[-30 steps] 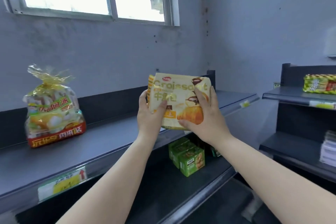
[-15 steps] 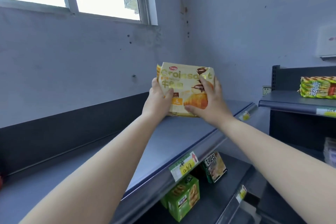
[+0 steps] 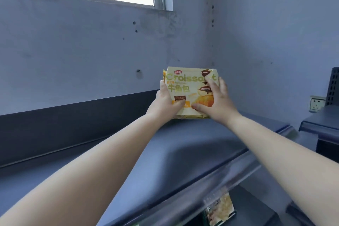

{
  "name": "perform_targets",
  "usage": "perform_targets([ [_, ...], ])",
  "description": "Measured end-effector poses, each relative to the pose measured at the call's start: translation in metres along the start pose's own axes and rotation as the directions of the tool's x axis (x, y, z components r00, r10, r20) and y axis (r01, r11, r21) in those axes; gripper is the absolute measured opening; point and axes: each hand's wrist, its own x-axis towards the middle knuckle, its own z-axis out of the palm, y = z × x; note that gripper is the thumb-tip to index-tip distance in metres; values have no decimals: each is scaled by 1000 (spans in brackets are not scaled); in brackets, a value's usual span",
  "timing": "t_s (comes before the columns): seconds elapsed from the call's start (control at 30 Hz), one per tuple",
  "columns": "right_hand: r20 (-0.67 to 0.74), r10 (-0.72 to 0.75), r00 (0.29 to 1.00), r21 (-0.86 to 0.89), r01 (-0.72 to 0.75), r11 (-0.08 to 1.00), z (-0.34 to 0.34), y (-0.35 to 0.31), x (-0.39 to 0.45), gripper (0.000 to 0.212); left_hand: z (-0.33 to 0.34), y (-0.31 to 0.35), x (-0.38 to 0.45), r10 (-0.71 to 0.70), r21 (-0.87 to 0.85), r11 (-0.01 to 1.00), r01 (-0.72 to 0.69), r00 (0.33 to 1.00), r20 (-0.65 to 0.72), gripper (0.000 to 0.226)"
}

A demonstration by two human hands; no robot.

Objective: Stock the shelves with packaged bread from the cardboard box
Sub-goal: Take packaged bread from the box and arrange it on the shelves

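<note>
Grey-blue metal top shelf [image 3: 192,152] runs along the wall toward the corner, and at its far end the croissant pack [image 3: 189,91] stands upright, printed face toward the camera, long axis roughly vertical, bottom edge at or just above the shelf surface. Left hand [image 3: 167,102] and right hand [image 3: 213,101] clasp its two sides, thumbs curled over the front; it looks light, soft and crushable with slick film, so holding by the side edges suits it
</note>
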Motion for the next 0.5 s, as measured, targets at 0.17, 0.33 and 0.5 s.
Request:
perform_targets([
  [0.17,116,-42,992,8,42,999,-21,69,48,99,51,19,39,-72,-3,997,72,997,-3,97],
  [0.33,219,-83,972,47,74,996,-22,121,82,108,94,23,66,-135,13,991,136,990,-41,94],
  [0.5,312,-100,945,5,104,995,-13,157,103,112,120,16,78,-215,60,975,213,976,23,108],
])
